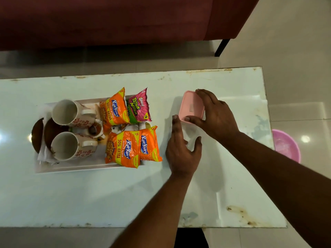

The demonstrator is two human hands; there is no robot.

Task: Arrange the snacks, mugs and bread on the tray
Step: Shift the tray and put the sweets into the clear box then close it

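A white tray (80,168) sits at the table's left. On it lie two floral mugs (71,112) (71,145) on their sides, brown bread (52,133) at its left end, three orange Kurkure packets (114,110) (123,149) (149,144) and a pink Bingo packet (141,106). To the right of the tray stands a clear plastic box (192,131) with a tilted pink lid (190,106). My right hand (216,113) grips the lid, thumb under its near edge. My left hand (180,149) cups the box's near side.
A small glass (94,129) stands between the mugs and the packets. The white table (107,197) has stained edges. A dark red sofa (125,20) is beyond it, with a black leg (222,47). A pink basin (286,145) sits on the floor at right.
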